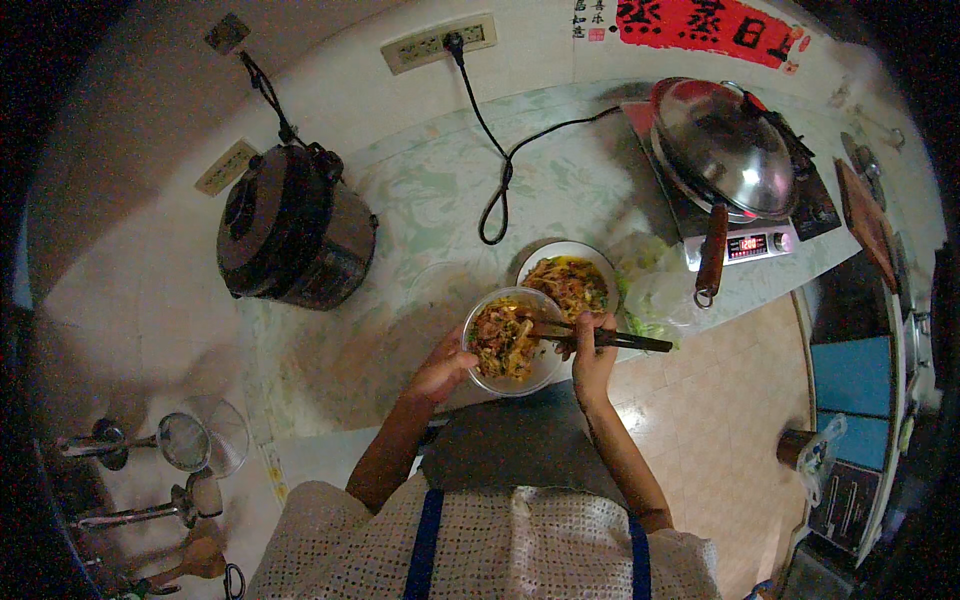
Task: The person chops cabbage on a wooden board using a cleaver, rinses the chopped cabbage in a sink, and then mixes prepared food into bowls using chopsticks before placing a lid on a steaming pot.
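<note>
My left hand (446, 365) grips the left side of a clear round bowl (546, 370) of mixed food (499, 345), held tilted near the counter's front edge. In my right hand (595, 352) is a pair of dark chopsticks (641, 342), their tips in the food. Just behind the bowl, partly overlapped by it, a white plate (534, 259) holds similar food in yellowish liquid. To the plate's right lies a clear plastic bag (664, 300) with green leafy vegetables.
A lidded wok (724, 150) stands on a lit induction cooker (739, 247) at the back right, its wooden handle (713, 244) pointing towards me. A dark rice cooker (296, 229) is at the left. A black power cord (507, 176) loops across the counter. Strainers (184, 442) hang at the lower left.
</note>
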{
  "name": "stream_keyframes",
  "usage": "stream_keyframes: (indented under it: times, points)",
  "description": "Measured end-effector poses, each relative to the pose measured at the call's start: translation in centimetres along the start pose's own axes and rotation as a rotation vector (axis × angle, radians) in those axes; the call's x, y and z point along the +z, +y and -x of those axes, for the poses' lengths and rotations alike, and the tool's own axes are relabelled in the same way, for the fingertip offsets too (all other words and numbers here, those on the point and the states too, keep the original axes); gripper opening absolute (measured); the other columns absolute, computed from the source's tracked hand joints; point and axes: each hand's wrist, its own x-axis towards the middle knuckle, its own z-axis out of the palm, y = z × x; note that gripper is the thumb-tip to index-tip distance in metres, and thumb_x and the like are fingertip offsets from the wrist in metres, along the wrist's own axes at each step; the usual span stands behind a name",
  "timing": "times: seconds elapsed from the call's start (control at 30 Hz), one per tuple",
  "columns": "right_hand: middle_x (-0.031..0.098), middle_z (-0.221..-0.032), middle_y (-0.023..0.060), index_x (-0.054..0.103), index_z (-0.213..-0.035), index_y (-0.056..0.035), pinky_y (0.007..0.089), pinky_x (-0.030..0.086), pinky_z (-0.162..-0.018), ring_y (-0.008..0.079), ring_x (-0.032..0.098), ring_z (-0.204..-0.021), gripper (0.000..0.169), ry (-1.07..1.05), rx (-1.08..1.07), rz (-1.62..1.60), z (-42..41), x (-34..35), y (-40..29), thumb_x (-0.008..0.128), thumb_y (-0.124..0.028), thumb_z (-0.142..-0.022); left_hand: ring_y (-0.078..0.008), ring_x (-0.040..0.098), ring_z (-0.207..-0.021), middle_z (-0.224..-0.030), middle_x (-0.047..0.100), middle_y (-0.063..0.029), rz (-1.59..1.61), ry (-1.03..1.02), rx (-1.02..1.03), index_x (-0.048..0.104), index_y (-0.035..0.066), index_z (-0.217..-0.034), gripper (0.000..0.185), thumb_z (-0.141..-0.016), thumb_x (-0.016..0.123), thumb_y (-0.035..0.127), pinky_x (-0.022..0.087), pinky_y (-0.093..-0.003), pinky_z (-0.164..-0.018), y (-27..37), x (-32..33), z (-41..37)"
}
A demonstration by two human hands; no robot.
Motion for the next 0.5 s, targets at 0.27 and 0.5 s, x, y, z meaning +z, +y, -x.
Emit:
stream_keyframes:
  times: [0.27, 0.5]
  points:
    - [0.048, -0.068, 0.0070, 0.035, -0.080, -0.0065, 0.0261, 0.042, -0.040, 0.0171, 0.054, -0.049, 0.022, -0.013, -0.029, -0.196, 1.2, 0.7, -3.3, 0.049, -0.022, -0.088, -0.0236, 0.048, -0.106, -0.118, 0.047, -0.0113, 0.025, 0.081, -0.005, 0.030, 0.003, -0.127, 0.063, -0.070, 0.056, 0.012, 0.044, -0.0372, -0.085, -0.8, -1.6, -0.6]
    - [0.047, -0.064, 0.0061, 0.036, -0.080, -0.0053, 0.0261, 0.041, -0.040, 0.0159, 0.053, -0.049, 0.022, 0.056, -0.048, -0.224, 1.4, 0.8, -4.8, 0.048, -0.022, -0.089, -0.0232, 0.049, -0.104, -0.118, 0.047, -0.0090, -0.006, 0.145, -0.050, 0.030, 0.008, -0.129, 0.064, -0.071, 0.056, 0.012, 0.045, -0.0379, -0.082, -1.6, -2.6, -0.9]
